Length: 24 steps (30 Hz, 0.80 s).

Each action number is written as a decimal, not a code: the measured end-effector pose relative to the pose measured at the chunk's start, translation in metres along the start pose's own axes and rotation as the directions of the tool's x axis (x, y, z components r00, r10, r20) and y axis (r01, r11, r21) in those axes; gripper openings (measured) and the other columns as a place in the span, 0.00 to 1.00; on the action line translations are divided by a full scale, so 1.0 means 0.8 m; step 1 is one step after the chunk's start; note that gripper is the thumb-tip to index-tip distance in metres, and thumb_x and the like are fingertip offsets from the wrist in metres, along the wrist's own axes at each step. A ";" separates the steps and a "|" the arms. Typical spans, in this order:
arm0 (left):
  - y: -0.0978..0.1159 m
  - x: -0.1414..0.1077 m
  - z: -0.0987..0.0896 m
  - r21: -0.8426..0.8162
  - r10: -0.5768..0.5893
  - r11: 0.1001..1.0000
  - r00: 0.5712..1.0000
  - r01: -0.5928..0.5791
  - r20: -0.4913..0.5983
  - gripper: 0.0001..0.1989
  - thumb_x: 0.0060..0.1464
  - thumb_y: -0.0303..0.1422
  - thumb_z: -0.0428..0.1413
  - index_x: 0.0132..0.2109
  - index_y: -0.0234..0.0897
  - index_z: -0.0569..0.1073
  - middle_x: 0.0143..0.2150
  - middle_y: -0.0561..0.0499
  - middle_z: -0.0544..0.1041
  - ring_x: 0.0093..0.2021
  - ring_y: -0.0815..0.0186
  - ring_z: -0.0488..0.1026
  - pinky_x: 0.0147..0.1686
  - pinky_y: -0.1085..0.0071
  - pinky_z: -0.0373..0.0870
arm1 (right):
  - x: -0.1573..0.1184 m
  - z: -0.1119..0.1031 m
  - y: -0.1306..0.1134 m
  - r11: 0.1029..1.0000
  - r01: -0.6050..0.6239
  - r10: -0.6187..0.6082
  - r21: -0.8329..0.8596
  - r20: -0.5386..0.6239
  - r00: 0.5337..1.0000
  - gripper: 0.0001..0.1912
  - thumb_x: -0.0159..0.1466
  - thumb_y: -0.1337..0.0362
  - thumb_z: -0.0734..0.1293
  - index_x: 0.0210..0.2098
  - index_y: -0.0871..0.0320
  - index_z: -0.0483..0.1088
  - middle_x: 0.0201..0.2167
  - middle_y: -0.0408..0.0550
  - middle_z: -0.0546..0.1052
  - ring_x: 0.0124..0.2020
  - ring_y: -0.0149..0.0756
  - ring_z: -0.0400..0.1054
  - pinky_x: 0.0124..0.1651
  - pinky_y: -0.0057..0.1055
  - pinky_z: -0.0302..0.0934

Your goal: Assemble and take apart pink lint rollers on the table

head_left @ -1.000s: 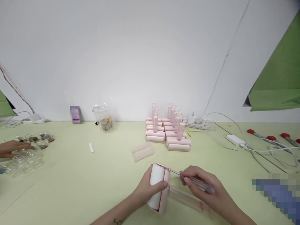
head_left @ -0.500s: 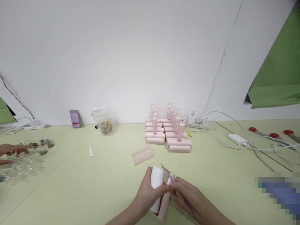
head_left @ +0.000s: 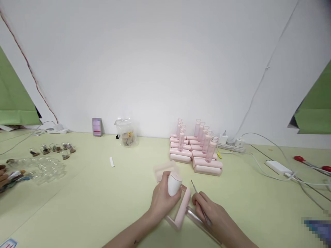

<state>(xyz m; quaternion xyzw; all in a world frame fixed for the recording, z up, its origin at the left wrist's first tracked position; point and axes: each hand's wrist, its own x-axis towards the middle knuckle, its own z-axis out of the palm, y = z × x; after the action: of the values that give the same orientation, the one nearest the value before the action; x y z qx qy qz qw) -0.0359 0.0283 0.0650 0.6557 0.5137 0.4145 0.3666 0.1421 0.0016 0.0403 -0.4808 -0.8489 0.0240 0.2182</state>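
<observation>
My left hand (head_left: 163,198) is wrapped round a white roll (head_left: 174,183) with a pale pink end, lifted above a pink frame (head_left: 183,208). In my right hand (head_left: 210,213) is a thin metal tool (head_left: 193,186), its tip pointing up and left, just right of the frame. A clear tube (head_left: 198,220) lies beneath and beside my right hand. Behind the left hand a pale pink tray-like cover (head_left: 160,171) rests on the table, partly hidden by that hand.
Several pink rollers (head_left: 207,166) with upright handles stand in two rows ahead. A bagged tape roll (head_left: 127,137) and a small box (head_left: 97,127) are by the wall. Cables, a white adapter (head_left: 278,167) and red-handled tools (head_left: 299,158) lie right. Clear packaging (head_left: 49,167) is left.
My left hand has raised the white roll out of the pink frame and tilted it. My right hand with the metal tool has moved away from the frame. The view has shifted left.
</observation>
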 end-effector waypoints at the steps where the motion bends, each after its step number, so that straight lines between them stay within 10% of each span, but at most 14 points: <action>1: 0.002 0.004 -0.005 0.036 0.010 0.999 1.000 -0.009 -0.028 0.16 0.47 0.37 0.53 0.43 0.41 0.58 0.34 0.53 0.70 0.33 0.63 0.68 0.30 0.72 0.63 | 0.001 0.001 -0.001 1.000 -0.008 0.008 -0.018 0.016 1.000 0.11 0.55 0.77 0.52 0.28 0.54 0.55 0.23 0.39 0.64 0.14 0.27 0.58 0.16 0.23 0.43; 8: 0.003 0.039 -0.064 0.540 0.067 0.838 0.997 -0.083 0.049 0.17 0.48 0.35 0.48 0.46 0.40 0.56 0.40 0.49 0.71 0.39 0.59 0.70 0.33 0.69 0.62 | -0.003 -0.023 0.015 0.976 -0.077 0.090 -0.205 0.053 0.995 0.08 0.57 0.71 0.54 0.25 0.54 0.59 0.21 0.41 0.67 0.11 0.29 0.59 0.15 0.24 0.38; 13: 0.003 0.042 -0.097 0.585 -0.024 0.801 0.969 -0.128 0.245 0.16 0.42 0.35 0.53 0.41 0.42 0.62 0.34 0.51 0.73 0.34 0.57 0.71 0.27 0.71 0.61 | 0.002 -0.061 0.011 0.935 -0.319 0.317 0.153 0.040 0.948 0.07 0.61 0.61 0.54 0.34 0.49 0.62 0.19 0.38 0.68 0.18 0.32 0.63 0.22 0.25 0.53; 18: 0.018 0.036 -0.124 0.538 -0.106 0.833 0.919 -0.126 0.380 0.18 0.39 0.41 0.55 0.40 0.42 0.64 0.36 0.54 0.74 0.31 0.63 0.72 0.22 0.75 0.62 | 0.034 -0.102 -0.010 0.772 -0.312 0.325 0.554 0.077 0.943 0.15 0.63 0.53 0.50 0.46 0.49 0.58 0.23 0.38 0.65 0.15 0.27 0.54 0.21 0.25 0.53; 24: 0.021 0.039 -0.134 0.647 0.012 0.751 0.982 -0.134 0.190 0.17 0.47 0.45 0.48 0.42 0.44 0.62 0.36 0.55 0.74 0.33 0.64 0.71 0.26 0.74 0.61 | 0.100 -0.092 -0.042 0.600 -0.149 0.143 0.786 0.078 0.987 0.14 0.61 0.54 0.55 0.34 0.55 0.64 0.25 0.39 0.64 0.14 0.22 0.54 0.16 0.23 0.51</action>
<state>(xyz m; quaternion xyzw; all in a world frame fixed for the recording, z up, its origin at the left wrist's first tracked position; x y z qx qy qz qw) -0.1240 0.0614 0.1270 0.7957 0.5662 0.1633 0.1400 0.1084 0.0374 0.1432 -0.4032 -0.7101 0.4142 0.4020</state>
